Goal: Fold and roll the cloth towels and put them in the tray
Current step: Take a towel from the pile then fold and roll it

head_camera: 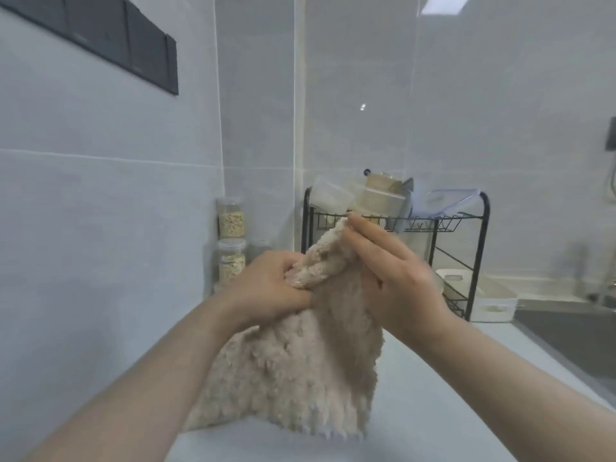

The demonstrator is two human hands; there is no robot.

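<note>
Left hand [266, 288] curls its fingers round the bunched top edge of the beige towel [293, 371], while the right hand [396, 275] pinches its raised corner between thumb and fingers. The towel hangs down, its lower edge reaching the pale counter [416, 428]. A white tray [493, 305] sits well apart, beside the black rack [433, 228].

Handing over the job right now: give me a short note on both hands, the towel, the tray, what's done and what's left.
Left hand: grip on the bunched top edge of the towel.
Right hand: pinches the towel's upper corner.
The towel hangs from both hands, not folded or rolled.
The white tray sits at the far right of the counter; its contents are unclear.
Left to do: fold, roll, place in tray.
</note>
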